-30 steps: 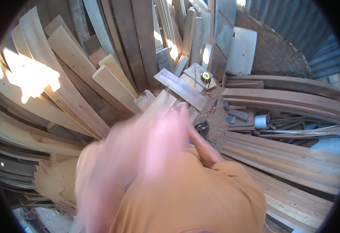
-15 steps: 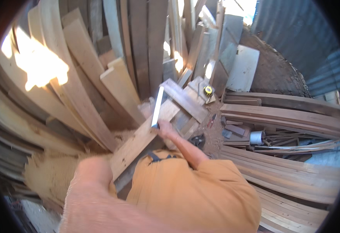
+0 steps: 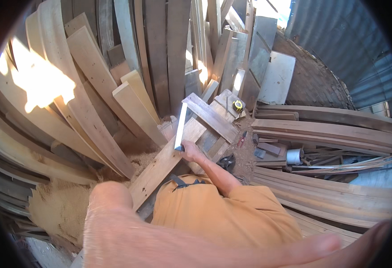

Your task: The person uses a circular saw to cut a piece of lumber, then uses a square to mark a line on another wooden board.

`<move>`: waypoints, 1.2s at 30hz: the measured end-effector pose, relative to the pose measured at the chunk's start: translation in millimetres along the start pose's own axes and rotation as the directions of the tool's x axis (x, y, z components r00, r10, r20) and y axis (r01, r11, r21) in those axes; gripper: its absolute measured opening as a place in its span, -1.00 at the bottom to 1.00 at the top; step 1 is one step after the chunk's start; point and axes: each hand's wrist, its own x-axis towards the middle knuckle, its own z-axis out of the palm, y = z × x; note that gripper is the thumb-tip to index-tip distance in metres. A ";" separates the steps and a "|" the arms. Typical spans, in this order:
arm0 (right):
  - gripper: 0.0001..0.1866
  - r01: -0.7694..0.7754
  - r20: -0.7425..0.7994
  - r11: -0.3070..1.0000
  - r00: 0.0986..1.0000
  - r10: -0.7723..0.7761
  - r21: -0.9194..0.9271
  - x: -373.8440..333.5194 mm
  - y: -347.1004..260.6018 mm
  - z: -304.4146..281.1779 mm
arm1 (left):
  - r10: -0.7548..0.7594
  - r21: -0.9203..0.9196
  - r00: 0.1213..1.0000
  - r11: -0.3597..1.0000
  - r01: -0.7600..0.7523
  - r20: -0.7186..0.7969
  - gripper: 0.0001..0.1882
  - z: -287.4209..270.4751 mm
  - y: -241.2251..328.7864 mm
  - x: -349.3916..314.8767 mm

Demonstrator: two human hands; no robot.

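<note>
My right hand point(image 3: 190, 151) is closed around the dark end of a straight tool with a long bright blade point(image 3: 181, 125); glare hides its exact kind. The blade reaches away across a light wooden board point(image 3: 155, 169) that slants in front of my orange-brown clothing. Across the board's far end lies a short greyish plank point(image 3: 211, 117). My left arm is bent, its elbow point(image 3: 110, 194) at lower left. My left hand point(image 3: 303, 250) is very close along the lower edge, blurred and partly cut off, with fingers stretched rightward and apart, nothing seen in them.
Beyond the short plank sits a yellow-black tape measure point(image 3: 237, 106) on a wood offcut. Tall planks point(image 3: 158, 58) lean upright at the back and left. Stacked boards point(image 3: 321, 129) lie at right, near a white cylinder point(image 3: 294, 156). Sawdust point(image 3: 57, 205) covers ground at left.
My left hand has come into view along the lower edge, its fingers reaching to the lower right. My right hand and the bladed tool stay nearly in place; the view has shifted slightly.
</note>
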 end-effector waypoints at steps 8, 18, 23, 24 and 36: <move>-0.64 -0.009 0.055 1.000 0.998 0.008 0.005 -3.5 -12.0 -4.9 | 0.133 0.215 0.991 0.968 -0.128 -0.007 -0.51 -11.4 -9.3 -37.2; -0.58 0.048 0.047 0.999 0.998 -0.048 0.009 10.5 -11.3 13.5 | 0.363 -0.481 0.723 0.561 -0.674 -0.588 -0.10 71.3 -114.1 11.5; -0.51 -0.004 0.024 0.993 1.000 0.002 0.122 -8.6 -5.0 -2.8 | -0.521 -0.655 0.758 0.737 0.166 -0.393 -0.14 194.7 -288.3 -4.8; -0.53 -0.029 0.034 0.995 0.999 0.026 0.092 -9.3 -11.9 -5.2 | -0.678 -0.549 0.691 0.687 0.476 -0.250 0.01 231.5 -320.1 -27.6; -0.60 0.093 0.128 0.970 0.990 -0.066 -0.222 10.7 17.9 4.8 | -0.950 0.349 0.278 0.311 0.884 0.140 0.47 419.7 -330.1 -188.6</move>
